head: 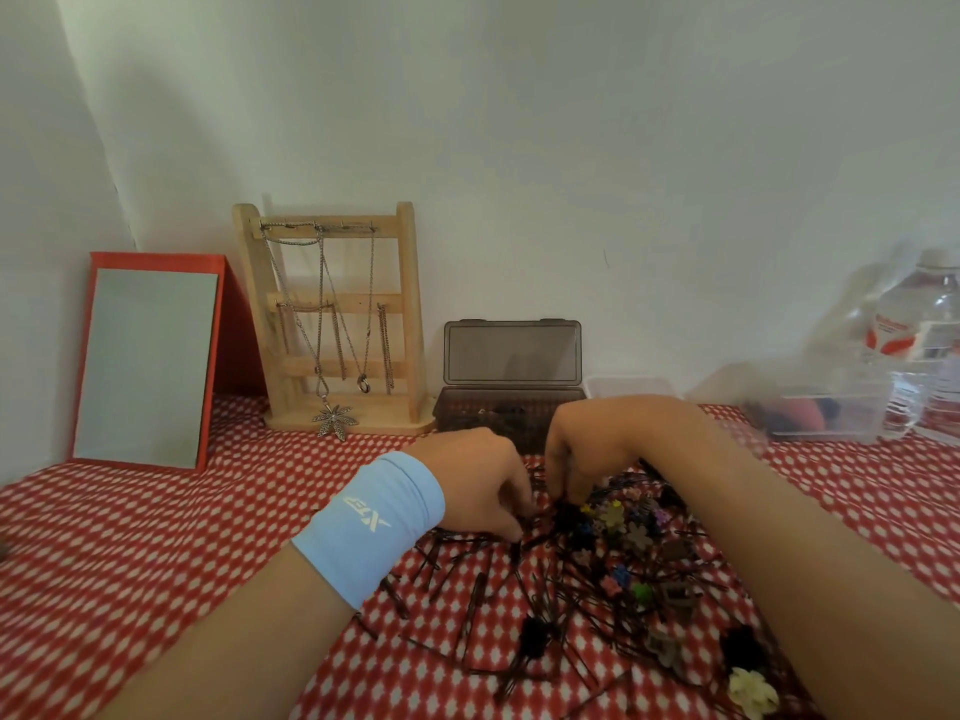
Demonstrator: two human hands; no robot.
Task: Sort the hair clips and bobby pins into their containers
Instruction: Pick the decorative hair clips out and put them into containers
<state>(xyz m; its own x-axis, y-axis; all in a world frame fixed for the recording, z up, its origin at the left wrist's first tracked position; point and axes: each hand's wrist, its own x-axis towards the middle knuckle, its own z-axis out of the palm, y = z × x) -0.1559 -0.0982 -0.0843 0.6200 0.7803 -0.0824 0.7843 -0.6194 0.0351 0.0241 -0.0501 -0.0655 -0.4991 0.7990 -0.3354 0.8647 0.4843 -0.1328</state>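
Note:
A heap of dark bobby pins [524, 610] mixed with small flower-shaped hair clips [623, 532] lies on the red-and-white cloth. My left hand [483, 483], with a light blue wristband, has its fingers curled down into the far edge of the heap. My right hand [576, 449] reaches in beside it, fingers curled onto the pins. What each hand pinches is hidden by the fingers. Behind the hands stands a dark smoky box [457, 407] with its lid open. A clear container [826, 413] with dark and red items sits at the right.
A red-framed mirror [148, 361] leans on the wall at the left. A wooden jewellery stand [332, 324] with chains is beside it. A water bottle [930, 345] stands at the far right. A clear lid [631, 387] lies behind the right hand.

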